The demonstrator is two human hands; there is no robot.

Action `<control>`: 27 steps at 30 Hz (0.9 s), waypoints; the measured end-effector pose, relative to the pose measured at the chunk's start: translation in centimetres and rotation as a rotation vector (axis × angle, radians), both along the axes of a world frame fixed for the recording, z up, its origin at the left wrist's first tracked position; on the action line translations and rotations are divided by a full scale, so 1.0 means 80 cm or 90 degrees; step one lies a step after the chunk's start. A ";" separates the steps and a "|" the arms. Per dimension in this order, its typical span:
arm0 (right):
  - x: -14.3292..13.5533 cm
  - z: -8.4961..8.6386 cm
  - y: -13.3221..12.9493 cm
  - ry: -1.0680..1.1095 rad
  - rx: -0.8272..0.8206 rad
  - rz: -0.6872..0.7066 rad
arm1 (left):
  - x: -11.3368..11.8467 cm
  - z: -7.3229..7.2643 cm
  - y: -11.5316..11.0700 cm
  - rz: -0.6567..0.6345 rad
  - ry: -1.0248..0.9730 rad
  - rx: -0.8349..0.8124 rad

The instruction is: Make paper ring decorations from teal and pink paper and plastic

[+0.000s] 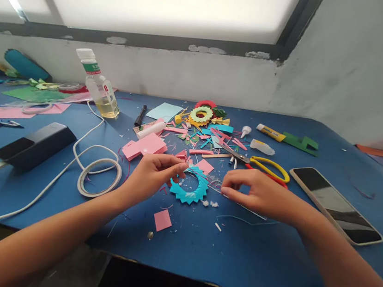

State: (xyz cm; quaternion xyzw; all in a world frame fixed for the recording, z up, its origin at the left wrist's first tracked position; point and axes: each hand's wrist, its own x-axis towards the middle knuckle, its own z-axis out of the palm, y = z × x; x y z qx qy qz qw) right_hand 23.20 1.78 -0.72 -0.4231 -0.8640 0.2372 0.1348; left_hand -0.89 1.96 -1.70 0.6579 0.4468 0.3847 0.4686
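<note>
Our right hand (pixel 255 188) pinches the thin string (pixel 214 188), left hand (pixel 154 174) apparently too; uneven pull could snag the blue paper ring (pixel 188 197).

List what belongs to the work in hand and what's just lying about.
Seemingly in use:
blue paper ring by the left hand
white strand at the right hand
perhaps scissors

Seemingly lying about:
phone
bottle
black device

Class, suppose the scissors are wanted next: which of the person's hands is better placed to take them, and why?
Right, probably: the right hand is close to the scissors, while the left hand is farther off, by the blue paper ring.
</note>
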 end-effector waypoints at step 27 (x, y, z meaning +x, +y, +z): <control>-0.064 -0.042 -0.056 -0.115 0.371 -0.147 | 0.009 -0.016 -0.002 -0.056 0.264 0.081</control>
